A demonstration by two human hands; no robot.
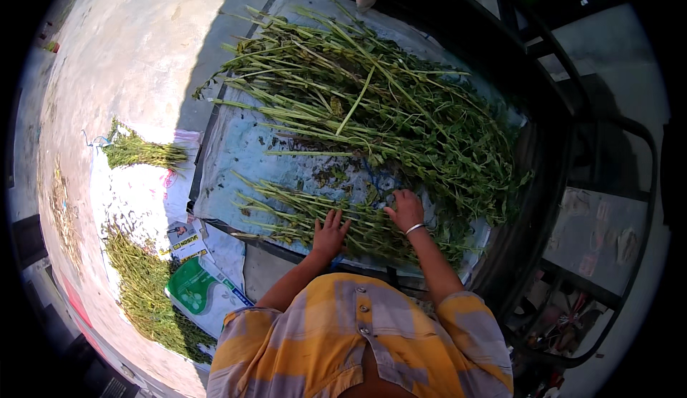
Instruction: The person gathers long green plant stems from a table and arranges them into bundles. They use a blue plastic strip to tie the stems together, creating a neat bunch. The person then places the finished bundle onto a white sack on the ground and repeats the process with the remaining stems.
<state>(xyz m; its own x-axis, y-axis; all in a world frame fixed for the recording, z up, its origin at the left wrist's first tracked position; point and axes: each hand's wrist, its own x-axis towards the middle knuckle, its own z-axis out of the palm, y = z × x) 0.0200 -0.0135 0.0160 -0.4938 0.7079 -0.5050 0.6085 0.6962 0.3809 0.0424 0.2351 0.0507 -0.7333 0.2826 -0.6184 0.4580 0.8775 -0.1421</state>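
Note:
A small bundle of cut green leafy stalks (286, 208) lies along the near edge of a flat bed covered with a pale blue sheet (236, 144). My left hand (331, 235) rests on its stem side, palm down and fingers spread. On the leafier side, my right hand (406, 210), with a pale bangle at the wrist, touches the same bundle, thumb apart from the bent fingers. Neither hand visibly grips a stalk. Just beyond them lies a much larger heap of stalks (372, 90), stems to the left and leaves to the right. Loose leaf bits are scattered between.
Dark metal rails (633, 130) stand at the right. On the sunlit ground at left, more plant bundles (143, 151) and a spread pile of stalks (147, 298) lie on white sheeting. A green and white printed sack (193, 288) sits beside my left arm.

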